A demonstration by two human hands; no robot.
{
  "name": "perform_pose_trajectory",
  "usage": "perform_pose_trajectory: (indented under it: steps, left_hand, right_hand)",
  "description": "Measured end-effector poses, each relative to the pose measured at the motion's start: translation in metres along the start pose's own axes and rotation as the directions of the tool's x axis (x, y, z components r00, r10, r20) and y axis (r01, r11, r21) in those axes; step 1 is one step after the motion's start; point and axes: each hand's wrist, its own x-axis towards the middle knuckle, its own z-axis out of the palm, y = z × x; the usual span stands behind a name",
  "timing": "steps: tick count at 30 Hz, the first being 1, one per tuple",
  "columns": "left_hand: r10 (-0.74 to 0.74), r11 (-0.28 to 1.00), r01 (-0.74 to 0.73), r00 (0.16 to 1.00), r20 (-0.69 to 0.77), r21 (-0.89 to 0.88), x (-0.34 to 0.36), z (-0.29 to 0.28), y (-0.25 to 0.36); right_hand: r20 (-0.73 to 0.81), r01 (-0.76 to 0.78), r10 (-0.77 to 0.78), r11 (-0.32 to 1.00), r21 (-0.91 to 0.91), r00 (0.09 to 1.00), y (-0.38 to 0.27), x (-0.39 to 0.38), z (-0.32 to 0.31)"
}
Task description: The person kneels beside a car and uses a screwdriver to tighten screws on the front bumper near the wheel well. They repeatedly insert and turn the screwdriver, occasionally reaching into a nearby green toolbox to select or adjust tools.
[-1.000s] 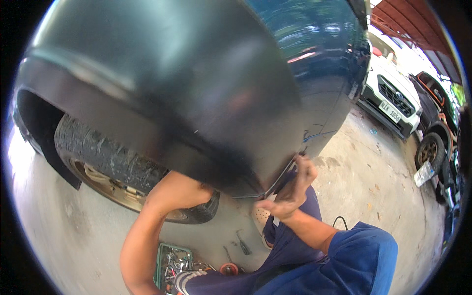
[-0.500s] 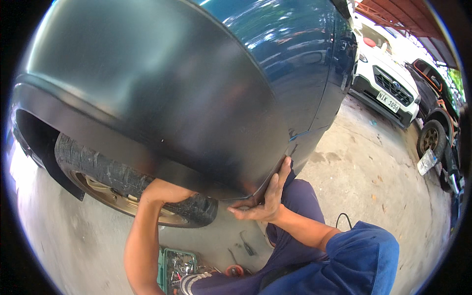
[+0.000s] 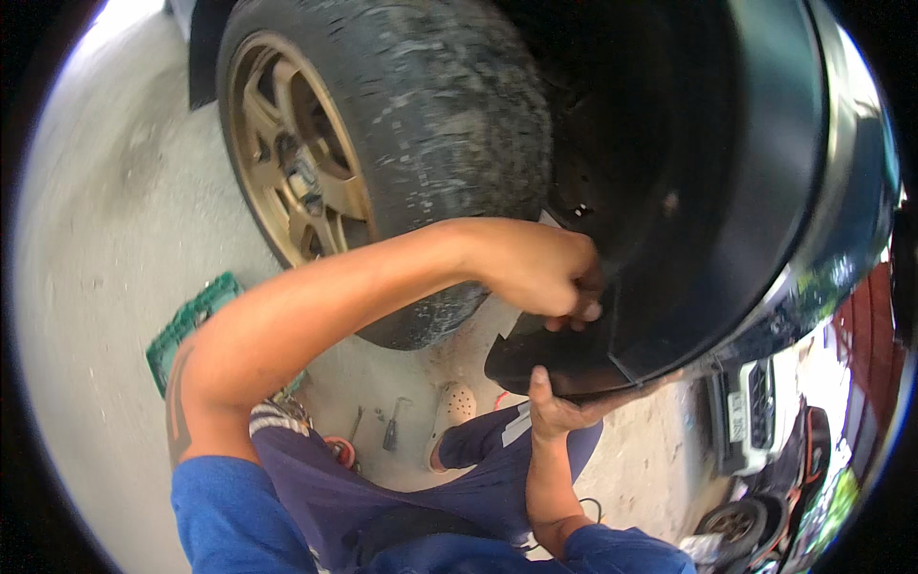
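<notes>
A black wheel arch liner (image 3: 688, 220) curves down the right, inside a dark, glossy car body (image 3: 841, 239). Beside it is a worn tyre (image 3: 430, 124) on a bronze wheel rim (image 3: 339, 177). My left hand (image 3: 545, 277) reaches across the tyre, its fingers curled against the liner's lower inside; anything in them is hidden. Just below, my right hand (image 3: 564, 407) grips the lower edge of the dark panel (image 3: 526, 368), thumb on the near face and fingers running underneath it.
A green tool case (image 3: 167, 354) lies on the concrete floor (image 3: 105, 249), with a small dark tool (image 3: 390, 430) and red round object (image 3: 339, 448) nearer my legs. My shoe (image 3: 454, 407) is below the panel. A white car (image 3: 727, 421) and another vehicle stand at right.
The view has swung from the outer fender to inside the wheel arch. My left hand now shows with bent fingers at the liner; my right hand remains on the lower panel edge.
</notes>
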Motion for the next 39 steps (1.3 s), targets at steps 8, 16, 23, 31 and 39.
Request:
perform_pose_trajectory:
  steps: [8,16,23,31,39]
  left_hand:
    - [-0.026,1.0,0.025,0.99,0.142,0.003,0.001,-0.001,0.01]
    - [0.263,0.841,-0.155,0.954,-0.142,0.518,-0.008,0.014,0.008]
    - [0.304,0.933,-0.225,0.91,-0.282,0.28,-0.014,0.014,-0.017]
    - [0.03,0.998,-0.039,0.977,0.211,0.04,0.012,-0.01,-0.009]
    - [0.639,0.617,-0.287,0.726,-0.253,0.733,-0.011,0.045,-0.026]
  right_hand:
    - [-0.011,-0.247,0.265,0.913,0.324,0.964,-0.01,-0.008,0.014]
    - [-0.073,-0.173,0.193,0.96,0.221,0.978,0.001,-0.019,0.011]
    - [-0.106,-0.183,0.215,0.95,0.254,0.971,0.003,-0.022,0.011]
    - [-0.125,-0.192,0.229,0.948,0.252,0.965,0.002,-0.023,0.012]
    - [-0.13,-0.217,0.238,0.964,0.153,0.963,0.0,-0.028,0.008]
